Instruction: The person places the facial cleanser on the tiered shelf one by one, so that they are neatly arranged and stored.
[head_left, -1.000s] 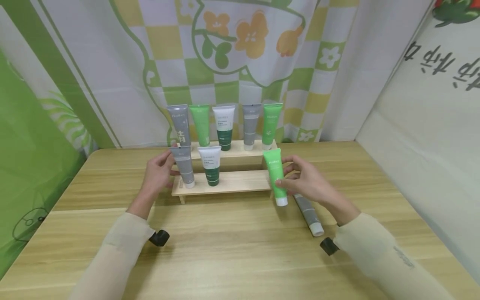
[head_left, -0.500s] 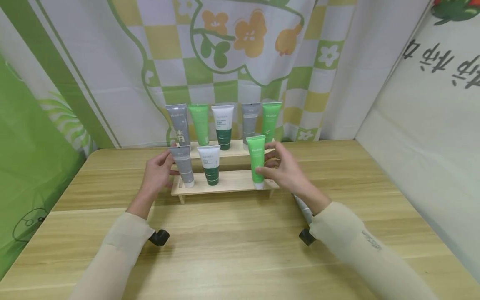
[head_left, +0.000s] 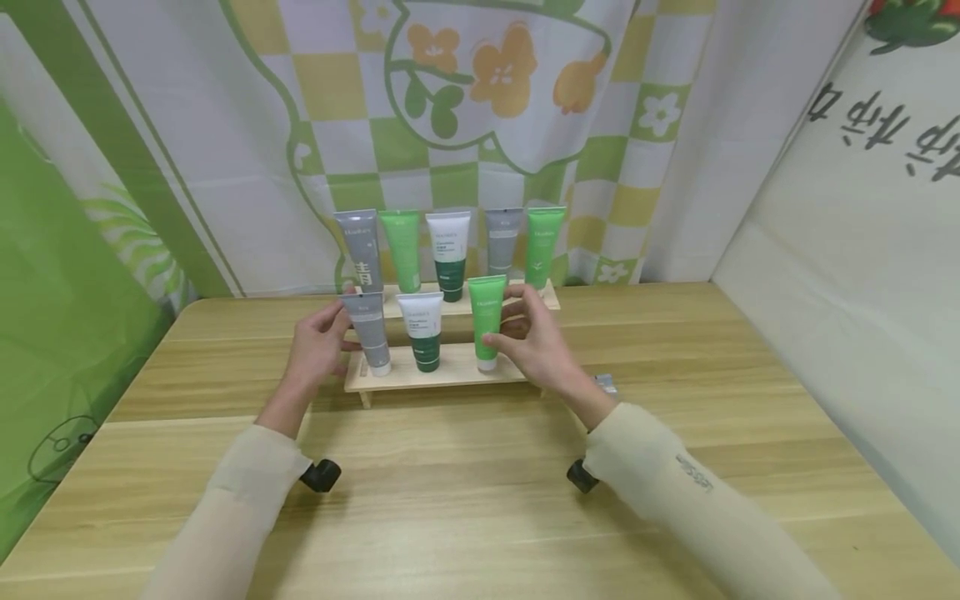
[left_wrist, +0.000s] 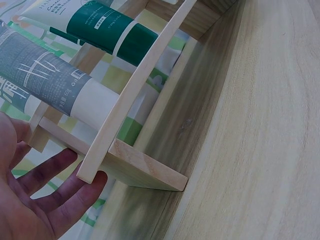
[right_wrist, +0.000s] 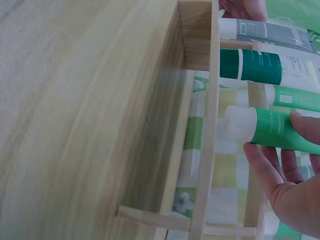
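Observation:
My right hand [head_left: 542, 346] pinches a bright green squeeze tube [head_left: 487, 310] between thumb and fingers. It stands upright, white cap down, at the lower step of a two-step wooden rack [head_left: 450, 377]; I cannot tell whether the cap [right_wrist: 241, 123] bears on the step. My left hand [head_left: 315, 343] is at the rack's left end. In the left wrist view its fingertips [left_wrist: 95, 182] touch the end of the lower step. Beside that hand stands a grey tube [head_left: 369, 329], then a white and dark-green tube [head_left: 423, 325], both on the lower step.
On the upper step stands a row of tubes: a grey one [head_left: 362, 246], a green one [head_left: 403, 250], a white and dark-green one [head_left: 450, 250], another grey one [head_left: 502, 237] and another green one [head_left: 543, 250]. A grey tube [head_left: 606, 382] lies on the table [head_left: 465, 500], mostly behind the right forearm.
My right hand has carried the green tube leftward, from beyond the rack's right end to beside the white and dark-green tube on the lower step. My left hand has stayed put.

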